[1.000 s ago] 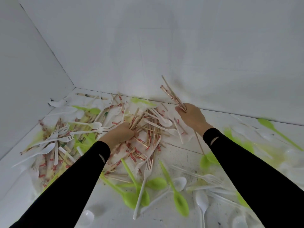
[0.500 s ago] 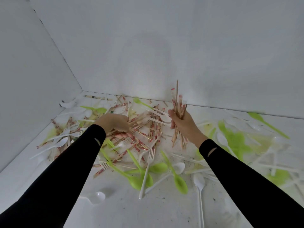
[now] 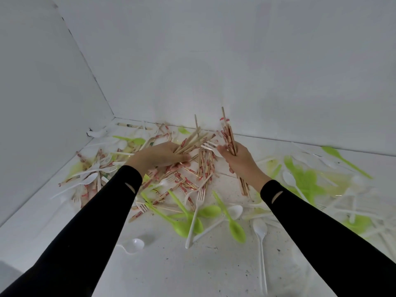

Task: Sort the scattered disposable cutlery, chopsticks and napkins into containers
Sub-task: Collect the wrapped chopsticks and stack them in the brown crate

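Head camera: two hands in black sleeves work a litter of disposable cutlery on a scuffed white floor. The right hand clenches a bundle of chopsticks, thin wooden sticks in red-printed paper wrappers, standing nearly upright above the fist. The left hand grasps a splayed handful of sticks angled up toward the right hand. Between and below both hands lie loose chopsticks. Nearer the wrists, a smooth white plastic fork crosses glossy lime-green spoons.
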The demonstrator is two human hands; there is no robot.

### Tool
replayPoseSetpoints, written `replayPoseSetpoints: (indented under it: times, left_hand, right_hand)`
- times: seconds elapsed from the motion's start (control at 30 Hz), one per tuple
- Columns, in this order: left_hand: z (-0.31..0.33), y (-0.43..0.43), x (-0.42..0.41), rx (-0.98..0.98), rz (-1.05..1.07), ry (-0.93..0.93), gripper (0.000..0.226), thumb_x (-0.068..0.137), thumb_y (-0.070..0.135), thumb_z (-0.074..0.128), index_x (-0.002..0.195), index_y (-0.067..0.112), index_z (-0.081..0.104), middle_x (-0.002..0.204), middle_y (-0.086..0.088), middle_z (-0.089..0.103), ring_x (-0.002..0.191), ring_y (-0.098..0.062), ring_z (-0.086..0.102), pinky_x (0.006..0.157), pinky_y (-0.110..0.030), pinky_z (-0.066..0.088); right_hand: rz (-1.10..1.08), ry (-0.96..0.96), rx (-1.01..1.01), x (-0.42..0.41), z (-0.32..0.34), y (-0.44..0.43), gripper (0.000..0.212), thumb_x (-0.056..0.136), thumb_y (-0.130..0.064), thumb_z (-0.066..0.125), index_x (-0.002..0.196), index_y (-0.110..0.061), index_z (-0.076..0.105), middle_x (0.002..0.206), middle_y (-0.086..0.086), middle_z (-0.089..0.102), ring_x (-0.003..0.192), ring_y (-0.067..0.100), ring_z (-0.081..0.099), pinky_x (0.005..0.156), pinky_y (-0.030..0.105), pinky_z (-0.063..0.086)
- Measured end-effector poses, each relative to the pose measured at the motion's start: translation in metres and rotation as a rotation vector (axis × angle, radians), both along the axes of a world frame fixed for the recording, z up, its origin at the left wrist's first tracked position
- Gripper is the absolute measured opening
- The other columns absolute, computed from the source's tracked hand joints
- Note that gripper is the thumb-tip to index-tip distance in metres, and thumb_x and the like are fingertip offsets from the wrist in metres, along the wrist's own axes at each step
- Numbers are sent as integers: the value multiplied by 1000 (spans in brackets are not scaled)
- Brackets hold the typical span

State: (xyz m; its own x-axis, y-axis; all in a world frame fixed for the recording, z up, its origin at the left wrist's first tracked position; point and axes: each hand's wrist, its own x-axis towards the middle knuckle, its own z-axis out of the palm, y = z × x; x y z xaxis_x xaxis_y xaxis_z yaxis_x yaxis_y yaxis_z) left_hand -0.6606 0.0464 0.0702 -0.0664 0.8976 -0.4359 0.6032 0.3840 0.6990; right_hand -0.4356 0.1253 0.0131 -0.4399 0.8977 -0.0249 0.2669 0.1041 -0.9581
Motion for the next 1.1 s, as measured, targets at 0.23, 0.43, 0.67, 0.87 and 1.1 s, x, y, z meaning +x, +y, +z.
replayPoseSetpoints:
  times: [0.23,0.43,0.67,0.87,1.1]
  left_hand:
    - [-10,-5,25,118,-1,-225,22,100,25,53,106,5,59,83,7,73,64,-4,60,62,-20,51]
    - [-20,-6,36,461,262,-296,9,101,21,52,103,13,56,87,2,70,63,-4,61,58,-18,49]
    - [-30,-8,41,907,579,-267,12,101,21,52,111,14,50,84,1,66,66,-10,63,60,-21,50]
    - [-64,-21,50,858,619,-247,10,96,24,61,102,22,53,81,5,68,73,-10,66,68,-30,54]
    - [-98,-31,49,786,648,-271,8,96,22,61,99,29,65,81,4,69,78,-12,68,73,-28,54]
  right_hand:
    - [109,-32,-113,-18,-5,-3,32,96,-26,60,112,1,61,53,-8,33,43,10,33,47,27,39]
    - [39,-21,-50,-19,-4,-6,35,99,-41,52,99,-14,74,42,-13,40,41,10,28,43,23,29]
    - [-30,17,-1,0,-14,-1,20,103,-23,40,120,-31,47,74,0,66,53,14,43,49,27,38]
    - [-136,46,34,12,-19,7,8,102,-29,42,96,-24,45,75,2,50,62,18,51,56,27,49]
    - [-300,-154,20,14,-33,40,21,101,-25,45,92,-14,60,73,-5,52,60,14,48,56,26,39]
